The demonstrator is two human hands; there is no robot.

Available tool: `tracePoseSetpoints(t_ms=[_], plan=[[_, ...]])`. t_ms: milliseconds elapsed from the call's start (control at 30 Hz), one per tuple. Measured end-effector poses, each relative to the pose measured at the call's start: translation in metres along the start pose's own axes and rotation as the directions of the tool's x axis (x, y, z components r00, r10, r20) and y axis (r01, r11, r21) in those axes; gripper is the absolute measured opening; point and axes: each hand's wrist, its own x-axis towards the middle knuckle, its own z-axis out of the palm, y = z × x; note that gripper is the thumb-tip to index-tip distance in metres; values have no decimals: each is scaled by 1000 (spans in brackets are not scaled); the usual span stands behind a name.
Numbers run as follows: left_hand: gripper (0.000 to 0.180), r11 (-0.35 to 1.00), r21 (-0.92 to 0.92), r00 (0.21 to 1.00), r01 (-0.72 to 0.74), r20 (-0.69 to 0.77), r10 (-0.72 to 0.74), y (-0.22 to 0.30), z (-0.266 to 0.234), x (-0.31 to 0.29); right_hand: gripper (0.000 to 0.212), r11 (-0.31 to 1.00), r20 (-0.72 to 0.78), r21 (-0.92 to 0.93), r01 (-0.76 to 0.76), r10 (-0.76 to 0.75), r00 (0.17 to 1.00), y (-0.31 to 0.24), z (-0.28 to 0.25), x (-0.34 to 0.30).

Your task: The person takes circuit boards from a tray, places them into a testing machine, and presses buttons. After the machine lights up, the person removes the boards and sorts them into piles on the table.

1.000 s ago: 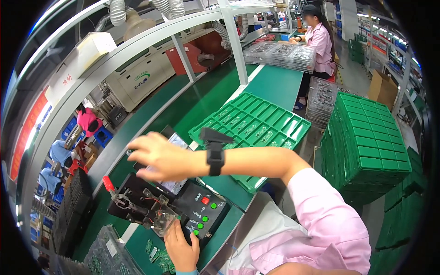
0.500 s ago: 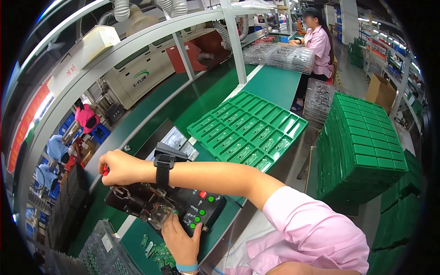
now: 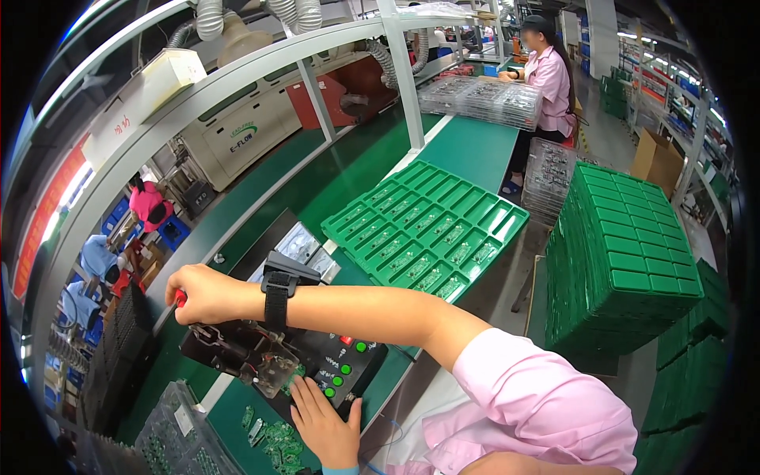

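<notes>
My right hand (image 3: 202, 294), a black watch on its wrist, reaches across and is closed around the red handle (image 3: 181, 298) of a dark bench fixture (image 3: 237, 352). A clear block (image 3: 277, 374) sits at the fixture's near end. My left hand (image 3: 328, 423) lies palm down with fingers stretched and thumb apart. Its fingertips touch or nearly touch a small green circuit board (image 3: 294, 380) beside the clear block; the contact is partly hidden. Just right of these fingers is a black control box (image 3: 360, 366) with green and red buttons.
Loose circuit boards (image 3: 279, 447) lie in a heap by my left hand, near a clear tray (image 3: 178, 423). A green compartment tray (image 3: 427, 226), partly filled with boards, rests beyond my right arm. Stacked green trays (image 3: 625, 261) stand right. A person in pink (image 3: 550, 79) works farther off.
My left hand has shifted slightly down and right, its fingers straighter and its thumb farther out. My right hand stays on the red handle, moved only slightly left.
</notes>
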Motion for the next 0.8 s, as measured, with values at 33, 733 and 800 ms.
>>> tracePoseSetpoints(t_ms=[33,733,800], plan=[[88,1000,4,1000,4,2,-4,1,1,-5,42,994,-175,27,108,-102,979,2,9,-4],[53,977,-193,971,91,-203,-130,-9,13,-45,52,790,143,-588,175,-111,983,36,19,-272],[50,884,-459,982,93,-107,-159,-19,-5,-43,50,781,111,-600,175,-135,985,42,25,-274]])
